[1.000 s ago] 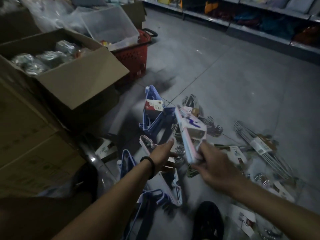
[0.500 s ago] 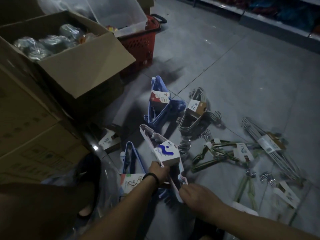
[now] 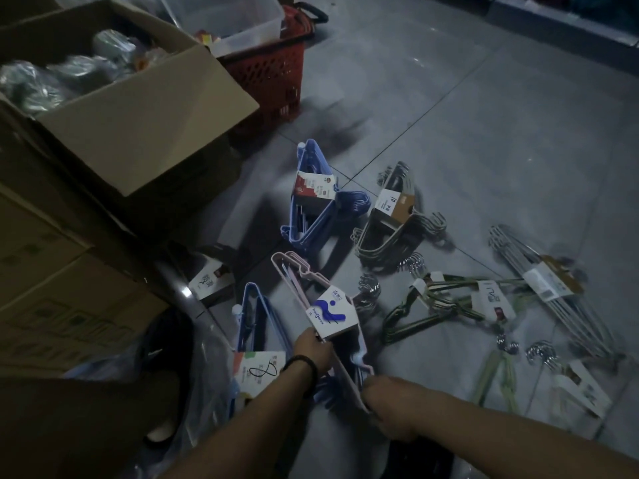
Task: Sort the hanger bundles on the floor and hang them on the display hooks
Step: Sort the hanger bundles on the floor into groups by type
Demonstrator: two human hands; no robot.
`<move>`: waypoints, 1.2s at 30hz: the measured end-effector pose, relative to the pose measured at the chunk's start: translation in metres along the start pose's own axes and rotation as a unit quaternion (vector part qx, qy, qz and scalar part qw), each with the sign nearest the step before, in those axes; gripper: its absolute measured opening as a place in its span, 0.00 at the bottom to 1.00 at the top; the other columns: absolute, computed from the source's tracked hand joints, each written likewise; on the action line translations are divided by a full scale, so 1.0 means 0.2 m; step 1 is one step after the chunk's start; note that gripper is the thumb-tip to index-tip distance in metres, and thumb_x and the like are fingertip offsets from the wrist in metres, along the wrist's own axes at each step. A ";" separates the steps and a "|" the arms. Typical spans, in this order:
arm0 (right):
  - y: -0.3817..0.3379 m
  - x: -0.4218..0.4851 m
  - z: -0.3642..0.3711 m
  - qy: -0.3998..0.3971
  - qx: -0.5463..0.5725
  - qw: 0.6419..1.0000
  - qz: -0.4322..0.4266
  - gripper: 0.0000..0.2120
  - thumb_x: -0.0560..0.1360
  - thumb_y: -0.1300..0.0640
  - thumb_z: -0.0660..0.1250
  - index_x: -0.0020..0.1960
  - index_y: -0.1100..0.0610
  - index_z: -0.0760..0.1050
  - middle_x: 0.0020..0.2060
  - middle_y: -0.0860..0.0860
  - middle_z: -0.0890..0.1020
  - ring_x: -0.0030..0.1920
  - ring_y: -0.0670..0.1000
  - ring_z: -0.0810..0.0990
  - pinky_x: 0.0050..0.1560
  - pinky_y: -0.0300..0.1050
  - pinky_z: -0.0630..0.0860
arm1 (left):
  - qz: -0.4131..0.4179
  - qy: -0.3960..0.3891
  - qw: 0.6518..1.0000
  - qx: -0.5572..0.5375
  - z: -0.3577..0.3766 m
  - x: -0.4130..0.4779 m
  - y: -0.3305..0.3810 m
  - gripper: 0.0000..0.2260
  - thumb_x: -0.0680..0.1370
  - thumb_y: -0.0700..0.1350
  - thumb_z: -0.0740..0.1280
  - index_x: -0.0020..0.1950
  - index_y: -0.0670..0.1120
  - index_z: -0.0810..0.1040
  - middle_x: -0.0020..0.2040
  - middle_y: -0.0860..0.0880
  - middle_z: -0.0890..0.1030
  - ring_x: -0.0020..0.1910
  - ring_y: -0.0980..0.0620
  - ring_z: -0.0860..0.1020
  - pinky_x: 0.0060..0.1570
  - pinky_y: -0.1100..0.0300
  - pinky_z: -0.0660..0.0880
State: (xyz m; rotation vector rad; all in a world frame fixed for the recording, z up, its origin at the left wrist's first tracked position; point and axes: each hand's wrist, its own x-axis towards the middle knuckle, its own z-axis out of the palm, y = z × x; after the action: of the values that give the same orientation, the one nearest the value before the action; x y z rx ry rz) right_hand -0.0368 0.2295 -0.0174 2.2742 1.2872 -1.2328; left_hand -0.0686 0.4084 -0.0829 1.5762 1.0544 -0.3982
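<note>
Left hand (image 3: pixel 313 350): grips pink hanger bundle (image 3: pixel 330 312) below its card.
Right hand (image 3: pixel 390 406): grips the bundle's near end.
Blue hanger bundle (image 3: pixel 313 216): beyond left hand.
Green hanger bundle (image 3: pixel 432 305): beyond right hand.

Hanger bundles on floor (image 3: pixel 449 98), tally by colour.
Blue: 2 (upper blue bundle (image 3: pixel 314 191), lower blue bundle (image 3: pixel 259 369)).
Pink: 1 (pink bundle (image 3: pixel 332 314)).
Grey: 1 (grey bundle (image 3: pixel 394 205)).
Green: 2 (dark green bundle (image 3: pixel 491 300), pale green bundle (image 3: pixel 498 375)).
Silver wire: 1 (silver wire bundle (image 3: pixel 546 281)).
Dark, colour not resolved: 1 (dark bundle (image 3: pixel 207 281)).
Lower right, colour unclear: 1 (lower-right bundle (image 3: pixel 584 388)).
Total: 9.
Also 1 red basket (image 3: pixel 266 70), 1 clear tub (image 3: pixel 252 34).
</note>
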 end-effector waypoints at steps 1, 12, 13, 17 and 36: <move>-0.01 0.01 -0.03 -0.001 0.000 1.000 0.005 0.17 0.80 0.54 0.64 0.65 0.62 0.78 0.62 0.62 0.78 0.60 0.64 0.81 0.61 0.55 0.79 | -0.006 -0.006 1.000 -0.021 -0.01 -0.02 0.02 0.12 0.80 0.40 0.68 0.64 0.47 0.77 0.59 0.45 0.83 0.53 0.42 0.83 0.54 0.44 0.84; -0.25 0.27 -0.55 0.104 -0.014 0.994 0.014 0.18 0.82 0.45 0.62 0.67 0.54 0.73 0.66 0.58 0.76 0.64 0.61 0.78 0.62 0.54 0.76 | 0.064 0.116 0.991 0.013 -0.48 0.03 0.01 0.10 0.81 0.43 0.65 0.62 0.48 0.78 0.58 0.47 0.82 0.52 0.48 0.81 0.54 0.54 0.81; -0.28 0.31 -0.57 0.105 -0.014 0.994 0.016 0.19 0.82 0.45 0.61 0.68 0.54 0.71 0.68 0.58 0.75 0.65 0.62 0.77 0.63 0.54 0.76 | 0.060 0.141 0.988 0.013 -0.54 0.05 -0.02 0.07 0.81 0.42 0.66 0.59 0.48 0.79 0.56 0.46 0.82 0.51 0.48 0.80 0.53 0.55 0.80; -0.39 0.44 -0.59 0.073 -0.027 0.997 0.016 0.19 0.84 0.48 0.60 0.70 0.56 0.68 0.69 0.59 0.70 0.66 0.63 0.75 0.63 0.56 0.75 | -0.014 0.212 0.977 0.009 -0.76 0.18 -0.19 0.06 0.83 0.44 0.64 0.46 0.51 0.76 0.53 0.45 0.82 0.51 0.45 0.80 0.57 0.50 0.80; -0.20 0.55 -0.59 0.063 -0.007 0.998 -0.028 0.09 0.82 0.49 0.63 0.57 0.50 0.78 0.56 0.51 0.83 0.56 0.54 0.81 0.55 0.48 0.77 | 0.062 0.162 0.948 0.267 -0.80 0.46 -0.68 0.05 0.82 0.47 0.62 0.48 0.54 0.76 0.47 0.52 0.79 0.41 0.55 0.78 0.40 0.62 0.77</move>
State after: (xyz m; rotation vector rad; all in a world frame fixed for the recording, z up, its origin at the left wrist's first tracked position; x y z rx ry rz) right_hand 0.0224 0.3836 -0.0231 2.3546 1.4069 -1.1102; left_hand -0.1720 0.5860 -0.1841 2.2386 1.1443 -0.3636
